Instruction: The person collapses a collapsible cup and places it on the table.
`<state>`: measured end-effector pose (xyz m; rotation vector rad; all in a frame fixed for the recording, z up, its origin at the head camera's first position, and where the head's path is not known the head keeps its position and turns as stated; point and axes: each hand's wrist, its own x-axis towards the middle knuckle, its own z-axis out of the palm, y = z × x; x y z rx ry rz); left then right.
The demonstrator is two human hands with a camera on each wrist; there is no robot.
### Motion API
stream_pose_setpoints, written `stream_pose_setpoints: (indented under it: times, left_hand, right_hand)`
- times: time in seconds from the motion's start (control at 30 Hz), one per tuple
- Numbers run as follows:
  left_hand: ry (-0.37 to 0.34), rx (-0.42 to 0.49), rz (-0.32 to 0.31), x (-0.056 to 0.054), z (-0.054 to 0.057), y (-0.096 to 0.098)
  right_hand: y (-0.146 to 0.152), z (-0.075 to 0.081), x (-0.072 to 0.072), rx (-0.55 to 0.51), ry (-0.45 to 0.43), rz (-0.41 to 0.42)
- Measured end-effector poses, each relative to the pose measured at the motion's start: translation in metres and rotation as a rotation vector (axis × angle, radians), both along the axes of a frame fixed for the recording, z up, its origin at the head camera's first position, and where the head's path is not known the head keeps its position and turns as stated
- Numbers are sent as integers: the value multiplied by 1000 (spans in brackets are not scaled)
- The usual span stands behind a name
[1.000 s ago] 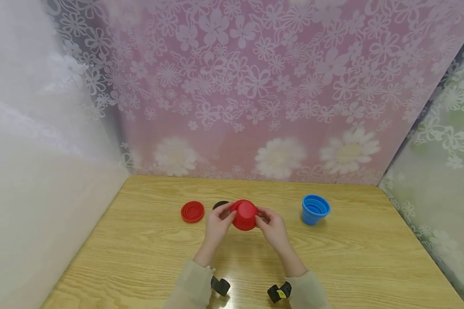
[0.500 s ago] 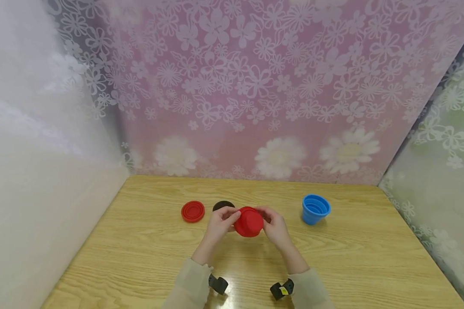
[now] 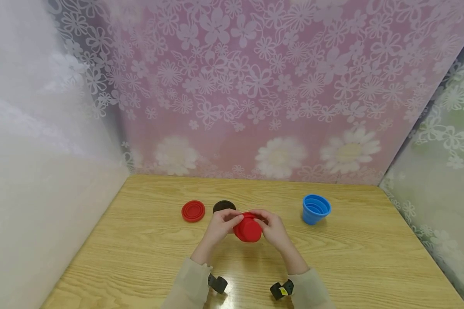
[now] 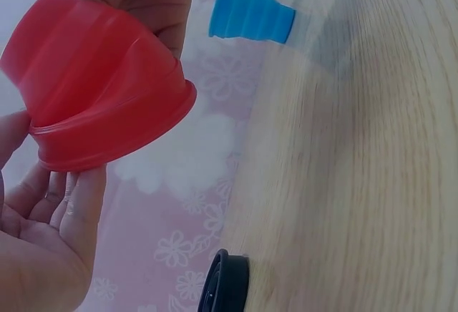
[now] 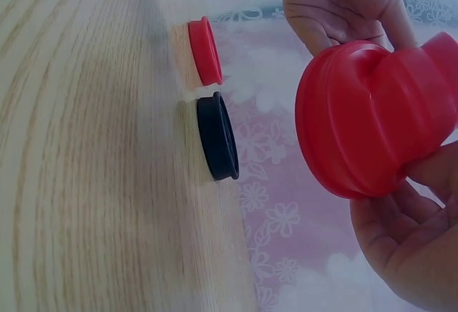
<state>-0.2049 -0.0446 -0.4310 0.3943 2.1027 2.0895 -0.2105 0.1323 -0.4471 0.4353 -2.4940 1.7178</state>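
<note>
Between my two hands a red collapsible cup (image 3: 251,231) is held above the table, its base turned toward me. My left hand (image 3: 218,224) pinches the rim on one side, thumb against the outer wall. On the opposite side my right hand (image 3: 272,227) grips the rim and wall. Seen from the left wrist, the wall of the red cup (image 4: 100,76) is partly folded and uneven, its narrow base skewed. In the right wrist view the red cup (image 5: 372,119) shows a dent near the left hand's fingers.
A flattened red collapsible cup (image 3: 193,211) lies at the left on the wooden table (image 3: 158,257). Close behind my left hand is a flattened black one (image 3: 224,207). An extended blue collapsible cup (image 3: 315,209) stands upright at the right. Patterned curtains (image 3: 255,86) border the table.
Both hands have brought the red cup lower and nearer, slightly right. Its base has tipped further toward me and the wall has become more folded. More of the black cup shows.
</note>
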Motion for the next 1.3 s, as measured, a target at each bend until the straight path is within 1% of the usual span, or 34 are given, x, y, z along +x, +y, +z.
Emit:
stream_pose_setpoints:
  times: [0.2, 0.27, 0.33, 0.47, 0.53, 0.63, 0.7, 0.77, 0.8, 0.87, 0.97, 1.1, 1.13, 1.17, 1.3]
  left_hand:
    - [4, -25, -10, 1, 1, 1]
    - [4, -23, -15, 0, 0, 1]
    - [3, -1, -17, 0, -1, 1]
    - [-21, 81, -4, -4, -8, 2]
    - [-52, 133, 21, -6, -13, 3]
    - [-103, 241, 61, -10, -19, 5]
    - [-121, 326, 79, -11, -21, 7]
    - [-122, 388, 88, -11, -21, 8]
    - [-121, 408, 90, -11, -21, 8]
    - [-116, 420, 98, -11, -20, 9]
    - [-120, 419, 102, -10, -19, 8]
    - [-138, 426, 88, -10, -17, 7]
    - [-138, 427, 85, -10, -17, 7]
    - [-137, 422, 81, -9, -15, 7]
    - [-129, 393, 72, -9, -16, 6]
  right_hand:
    - [0, -3, 0, 2, 11, -4]
    - [1, -3, 0, -11, -2, -7]
    - [1, -2, 1, -40, -22, -13]
    - [1, -2, 3, -150, -94, -32]
    - [1, -2, 4, -230, -135, -31]
    - [-1, -3, 7, -360, -198, -13]
    - [-3, -3, 9, -446, -229, 18]
    - [-6, -4, 11, -509, -251, 36]
    - [-7, -5, 12, -536, -256, 42]
    - [-9, -6, 13, -571, -257, 47]
    - [-11, -6, 13, -592, -259, 29]
    - [-13, -4, 14, -599, -267, 14]
    - [-13, -4, 14, -598, -270, 10]
    - [-13, -4, 14, -596, -269, 8]
    - [-11, -5, 13, -565, -259, -11]
